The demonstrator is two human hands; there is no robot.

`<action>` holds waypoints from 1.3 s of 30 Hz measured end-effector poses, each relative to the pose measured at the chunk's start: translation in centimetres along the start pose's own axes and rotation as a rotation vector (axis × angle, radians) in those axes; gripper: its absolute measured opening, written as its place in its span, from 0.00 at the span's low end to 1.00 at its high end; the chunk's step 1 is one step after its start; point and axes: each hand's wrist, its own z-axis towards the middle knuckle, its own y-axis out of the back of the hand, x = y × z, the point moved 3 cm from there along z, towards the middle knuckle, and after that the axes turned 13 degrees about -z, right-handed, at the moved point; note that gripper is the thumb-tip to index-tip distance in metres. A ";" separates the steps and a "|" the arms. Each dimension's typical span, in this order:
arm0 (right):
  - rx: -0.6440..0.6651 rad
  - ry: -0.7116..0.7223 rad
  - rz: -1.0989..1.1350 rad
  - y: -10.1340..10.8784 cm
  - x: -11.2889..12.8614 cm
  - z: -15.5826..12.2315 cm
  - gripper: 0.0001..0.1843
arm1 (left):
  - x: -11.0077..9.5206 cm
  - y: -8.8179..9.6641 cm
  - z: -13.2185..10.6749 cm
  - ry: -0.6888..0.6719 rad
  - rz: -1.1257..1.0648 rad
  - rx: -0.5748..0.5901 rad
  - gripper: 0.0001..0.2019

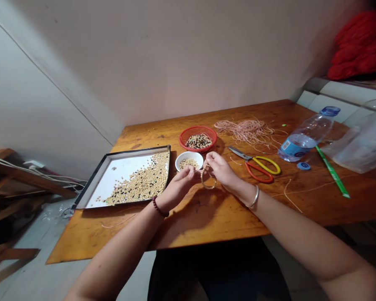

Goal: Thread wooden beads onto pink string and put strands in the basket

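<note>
The right hand pinches a hanging loop of small tan round beads in a narrow grip, and the left hand closes just as narrowly on its other side (the fingertips partly hidden), just beside a small round white ceramic bowl on the orange-brown wooden table.

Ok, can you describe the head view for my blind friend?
The left hand and right hand hold a loop of beads above a wooden table. Nearby sit a white bowl, a tray, a red basket and scissors.
</note>
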 end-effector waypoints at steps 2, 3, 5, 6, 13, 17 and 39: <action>0.005 0.025 -0.012 -0.1 0.0 0.0 0.21 | 0.0 -0.1 -0.1 0.058 -0.095 0.017 0.09; 0.006 0.036 -0.017 -0.2 0.0 0.0 0.20 | 0.0 -0.2 -0.1 0.094 -0.130 0.027 0.08; 0.000 0.043 -0.031 -0.3 0.0 -0.1 0.20 | -0.2 -0.3 -0.2 0.163 -0.199 0.051 0.07; -0.007 0.041 -0.043 -0.3 0.0 -0.1 0.20 | -0.3 -0.3 -0.2 0.188 -0.234 0.064 0.06; -0.054 0.093 -0.134 0.0 -0.1 -0.1 0.18 | -0.7 -0.1 -0.3 0.227 -0.325 0.110 0.06; -0.110 0.143 -0.243 0.4 -0.2 0.0 0.15 | -0.4 -0.2 -0.2 0.224 -0.272 0.102 0.05; 0.342 -0.191 0.359 0.1 1.2 -0.8 0.16 | -1.0 0.2 -0.2 -0.119 0.270 -0.058 0.11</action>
